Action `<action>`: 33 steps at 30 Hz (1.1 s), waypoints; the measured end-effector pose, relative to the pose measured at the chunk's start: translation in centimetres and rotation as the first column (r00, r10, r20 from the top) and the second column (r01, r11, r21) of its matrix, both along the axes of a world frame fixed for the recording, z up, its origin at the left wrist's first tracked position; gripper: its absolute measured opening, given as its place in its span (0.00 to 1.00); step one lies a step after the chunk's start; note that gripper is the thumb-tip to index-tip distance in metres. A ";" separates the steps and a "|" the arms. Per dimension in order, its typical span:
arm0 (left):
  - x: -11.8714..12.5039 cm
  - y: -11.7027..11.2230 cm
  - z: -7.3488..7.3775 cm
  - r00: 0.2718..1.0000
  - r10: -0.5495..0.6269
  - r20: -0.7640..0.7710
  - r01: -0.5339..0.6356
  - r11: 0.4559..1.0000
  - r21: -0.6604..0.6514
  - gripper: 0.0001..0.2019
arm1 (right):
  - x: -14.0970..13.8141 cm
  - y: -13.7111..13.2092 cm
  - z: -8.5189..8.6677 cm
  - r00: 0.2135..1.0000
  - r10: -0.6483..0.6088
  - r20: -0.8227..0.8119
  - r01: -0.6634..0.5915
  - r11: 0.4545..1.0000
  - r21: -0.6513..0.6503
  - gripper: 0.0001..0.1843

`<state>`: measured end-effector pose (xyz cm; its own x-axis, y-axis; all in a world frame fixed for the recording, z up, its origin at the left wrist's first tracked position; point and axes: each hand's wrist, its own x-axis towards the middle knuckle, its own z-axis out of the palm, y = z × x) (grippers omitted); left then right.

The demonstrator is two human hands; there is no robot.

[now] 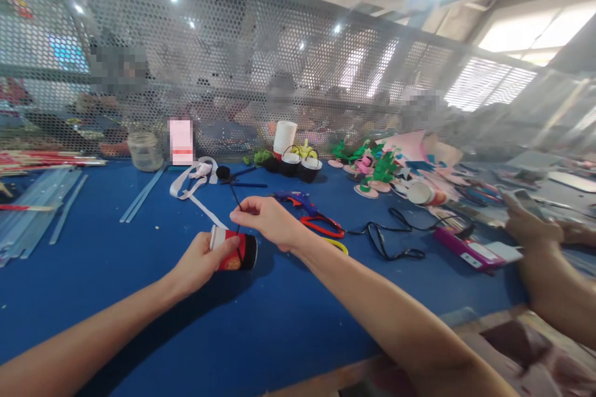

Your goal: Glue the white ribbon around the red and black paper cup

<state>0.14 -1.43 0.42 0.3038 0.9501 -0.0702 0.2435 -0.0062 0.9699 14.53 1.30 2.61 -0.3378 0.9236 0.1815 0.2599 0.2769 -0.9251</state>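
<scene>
My left hand (pixel 198 260) is wrapped round a small paper cup (pixel 249 253) lying on its side just above the blue table. The cup is red with a white rim, and a black band covers its right end. A thin black pipe cleaner (pixel 235 193) runs up from the cup's side. My right hand (pixel 263 218) pinches this pipe cleaner between thumb and fingertips, just above the cup. White ribbon (pixel 205 208) trails from behind the cup to a loose heap at the back. Beyond my right hand lie a blue glue gun (pixel 298 200) and red-handled scissors (pixel 326 226).
Clear glue sticks (pixel 40 211) and a glass jar (pixel 146 152) are on the left. Black-and-white cups with handles (pixel 310 169) and green pipe-cleaner pieces (pixel 384 167) stand at the back. A black cord, a purple box (pixel 468 249) and another person's hand (pixel 533 223) are on the right.
</scene>
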 end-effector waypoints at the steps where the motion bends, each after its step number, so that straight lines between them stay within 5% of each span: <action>1: 0.1 0.0 0.1 1.000 0.006 0.026 -0.005 0.999 -0.034 0.14 | 0.5 0.0 0.1 1.000 -0.017 -0.021 0.017 1.000 0.019 0.11; 6: 0.3 -0.1 0.2 0.991 0.053 0.119 -0.030 0.981 -0.194 0.13 | 2.0 -0.3 0.2 0.988 -0.087 -0.127 0.096 0.993 0.068 0.12; 12: 0.7 -0.2 0.2 0.991 0.048 0.125 -0.018 0.972 -0.235 0.14 | 2.2 -0.3 -0.2 0.982 -0.139 -0.128 0.153 0.983 0.101 0.12; 25: 0.7 -1.2 0.1 0.995 -0.093 0.040 0.095 0.995 -0.034 0.16 | 1.6 -0.1 -1.2 0.985 -0.158 -0.066 0.162 0.985 0.055 0.11; 33: 0.6 -1.5 0.4 0.989 -0.114 0.096 0.117 0.993 -0.027 0.14 | 1.6 -0.1 -1.8 0.986 -0.161 -0.031 0.161 0.987 -0.002 0.11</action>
<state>0.74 -2.89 0.79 0.4181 0.9060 -0.0658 0.1502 0.0025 0.9887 16.10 1.20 0.86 -0.1789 0.9653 0.1901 0.2721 0.2342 -0.9333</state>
